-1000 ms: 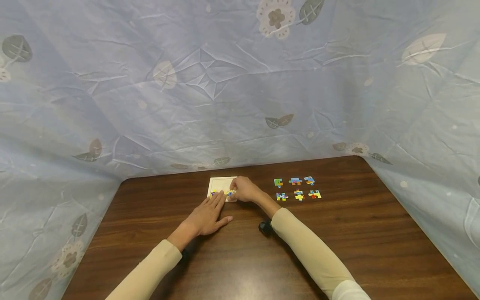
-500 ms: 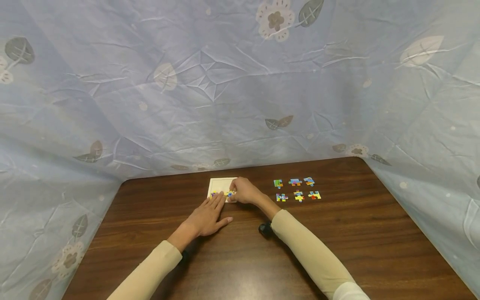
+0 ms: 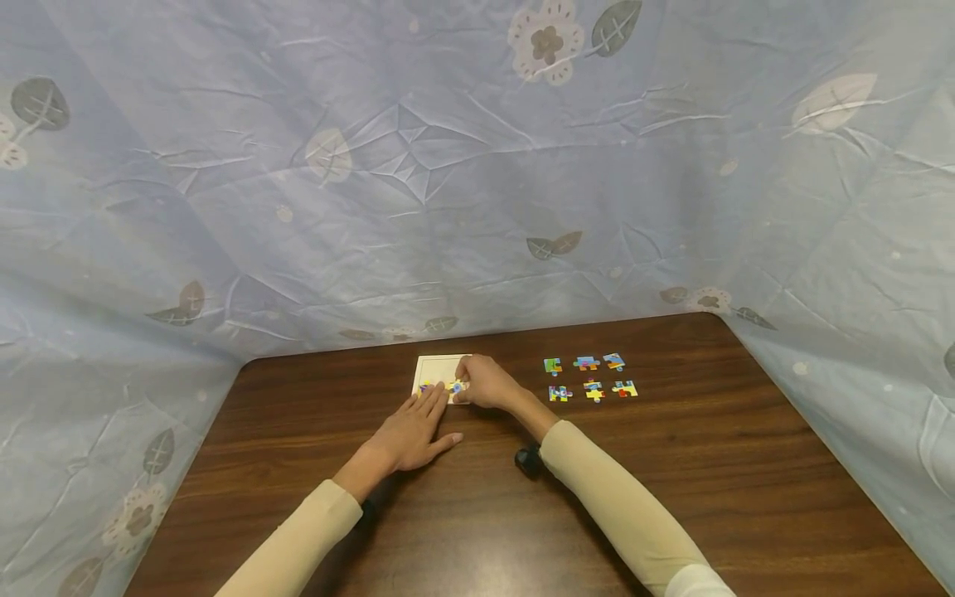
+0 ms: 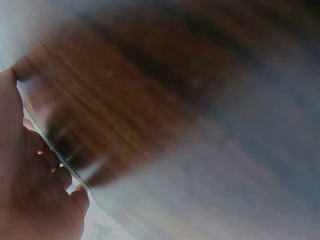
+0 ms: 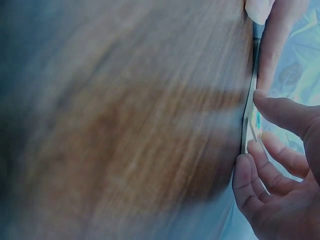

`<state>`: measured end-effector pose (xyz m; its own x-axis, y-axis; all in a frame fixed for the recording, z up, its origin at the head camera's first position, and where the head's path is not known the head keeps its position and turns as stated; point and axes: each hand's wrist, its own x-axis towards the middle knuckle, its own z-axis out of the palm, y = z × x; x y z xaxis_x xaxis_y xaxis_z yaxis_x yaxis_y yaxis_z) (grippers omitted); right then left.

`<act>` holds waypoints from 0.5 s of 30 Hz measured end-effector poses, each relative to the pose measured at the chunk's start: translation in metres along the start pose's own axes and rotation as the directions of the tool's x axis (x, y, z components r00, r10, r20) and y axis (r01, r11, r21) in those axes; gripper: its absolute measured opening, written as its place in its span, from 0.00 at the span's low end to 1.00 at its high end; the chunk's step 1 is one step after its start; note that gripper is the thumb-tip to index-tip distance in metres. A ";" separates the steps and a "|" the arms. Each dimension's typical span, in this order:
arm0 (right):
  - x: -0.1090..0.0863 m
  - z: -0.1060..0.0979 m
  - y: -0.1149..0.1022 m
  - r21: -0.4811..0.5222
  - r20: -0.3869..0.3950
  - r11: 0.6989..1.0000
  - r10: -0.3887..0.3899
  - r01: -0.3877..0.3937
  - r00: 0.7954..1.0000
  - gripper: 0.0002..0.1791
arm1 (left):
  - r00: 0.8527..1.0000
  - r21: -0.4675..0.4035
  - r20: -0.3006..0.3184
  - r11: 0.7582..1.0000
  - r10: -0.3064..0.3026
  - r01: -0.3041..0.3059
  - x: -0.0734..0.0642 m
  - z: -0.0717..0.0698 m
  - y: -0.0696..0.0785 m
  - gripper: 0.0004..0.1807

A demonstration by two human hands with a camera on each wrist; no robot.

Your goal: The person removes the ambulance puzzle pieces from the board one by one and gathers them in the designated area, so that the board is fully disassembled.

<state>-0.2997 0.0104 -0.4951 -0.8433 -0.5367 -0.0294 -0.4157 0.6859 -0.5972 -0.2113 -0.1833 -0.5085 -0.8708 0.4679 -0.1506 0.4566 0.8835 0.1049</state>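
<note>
A cream puzzle tray (image 3: 440,366) lies at the far side of the table, with yellow and blue jigsaw pieces along its near edge. My left hand (image 3: 406,433) lies flat, its straight fingertips resting on the near-left pieces and its thumb spread on the wood. In the left wrist view, the fingers of that hand (image 4: 37,185) reach over the tray edge. My right hand (image 3: 488,383) curls at the tray's near-right corner, thumb and fingers on a jigsaw piece (image 3: 458,387). The right wrist view has that hand (image 5: 287,200) bracketing the piece at the thin tray edge.
Several loose jigsaw pieces (image 3: 593,390) lie in two rows right of the tray on the brown wooden table (image 3: 477,514). A patterned grey-blue cloth (image 3: 477,182) hangs behind and at both sides. A black wrist device (image 3: 529,461) sits under the right forearm.
Both hands stay almost in place at the tray, the right one still at the piece in the near-right corner. The view shifts very slightly.
</note>
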 end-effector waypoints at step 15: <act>-0.007 -0.006 0.000 0.062 -0.020 0.997 -0.045 0.047 0.999 0.15 | 1.000 0.002 -0.002 1.000 0.000 0.000 0.000 0.000 -0.001 0.49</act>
<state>-0.2953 0.0170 -0.4901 -0.8303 -0.5571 0.0141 -0.4327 0.6286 -0.6463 -0.2116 -0.1839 -0.5087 -0.8712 0.4679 -0.1485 0.4569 0.8835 0.1031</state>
